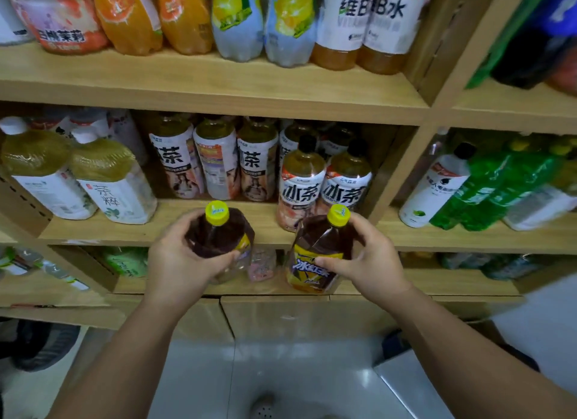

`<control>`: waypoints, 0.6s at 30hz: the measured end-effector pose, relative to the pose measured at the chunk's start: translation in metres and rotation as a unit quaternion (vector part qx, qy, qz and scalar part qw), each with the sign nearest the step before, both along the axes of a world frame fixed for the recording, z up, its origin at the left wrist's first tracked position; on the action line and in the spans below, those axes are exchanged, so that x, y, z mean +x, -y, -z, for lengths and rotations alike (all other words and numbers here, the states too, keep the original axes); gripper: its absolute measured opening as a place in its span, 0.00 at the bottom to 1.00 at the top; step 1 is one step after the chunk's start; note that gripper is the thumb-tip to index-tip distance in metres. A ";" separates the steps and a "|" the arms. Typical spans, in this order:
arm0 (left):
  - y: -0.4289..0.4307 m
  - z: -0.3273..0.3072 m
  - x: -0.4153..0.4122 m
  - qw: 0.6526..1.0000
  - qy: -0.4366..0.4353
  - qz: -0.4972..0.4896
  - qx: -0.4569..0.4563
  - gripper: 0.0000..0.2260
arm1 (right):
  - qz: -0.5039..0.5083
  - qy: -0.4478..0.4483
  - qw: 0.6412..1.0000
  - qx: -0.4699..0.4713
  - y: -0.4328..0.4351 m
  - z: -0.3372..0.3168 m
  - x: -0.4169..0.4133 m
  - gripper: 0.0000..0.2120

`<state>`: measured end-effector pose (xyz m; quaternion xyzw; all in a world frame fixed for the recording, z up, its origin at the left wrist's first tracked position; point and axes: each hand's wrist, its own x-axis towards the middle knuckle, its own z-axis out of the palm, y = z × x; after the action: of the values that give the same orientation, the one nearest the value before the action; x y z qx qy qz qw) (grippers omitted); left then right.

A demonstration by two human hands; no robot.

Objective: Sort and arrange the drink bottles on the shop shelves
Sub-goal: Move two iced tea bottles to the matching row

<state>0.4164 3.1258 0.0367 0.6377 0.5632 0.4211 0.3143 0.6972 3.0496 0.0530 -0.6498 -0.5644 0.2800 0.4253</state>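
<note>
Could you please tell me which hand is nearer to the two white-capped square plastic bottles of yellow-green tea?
The left hand. Gripping a yellow-capped dark tea bottle, it is below and right of the white-capped square bottles; the right hand, gripping a second yellow-capped bottle, is farther right.

The left dark brown plastic bottle with a yellow screw cap is capped, leans its top toward the camera and shows only a sliver of yellow label on its right side. The left hand grips it round the body, in the air before the front edge of the light wooden middle shelf. The right dark brown plastic bottle, with the same yellow cap, is near it but apart, almost upright, its yellow label with blue-and-white characters facing the camera. The right hand grips it before the same edge
</note>
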 end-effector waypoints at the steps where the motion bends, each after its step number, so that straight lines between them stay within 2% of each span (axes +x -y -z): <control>1: 0.010 0.001 0.012 1.000 0.002 0.004 -0.007 0.33 | 0.002 -0.004 1.000 -0.004 0.008 0.003 0.013 0.34; 6: 0.059 0.021 0.085 1.000 0.001 0.011 -0.028 0.34 | 0.003 -0.001 1.000 -0.007 0.056 0.025 0.088 0.36; 13: 0.127 0.064 0.222 0.996 0.024 0.024 -0.084 0.36 | -0.005 -0.031 0.997 -0.068 0.134 0.070 0.218 0.38; 18: 0.150 0.096 0.309 0.987 0.047 0.049 -0.144 0.35 | 0.046 -0.009 0.994 -0.094 0.167 0.099 0.291 0.37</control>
<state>0.7255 2.9761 -0.0593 0.5918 0.5707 0.3493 0.4496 0.9886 2.8826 -0.0460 -0.7099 -0.5012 0.3175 0.3795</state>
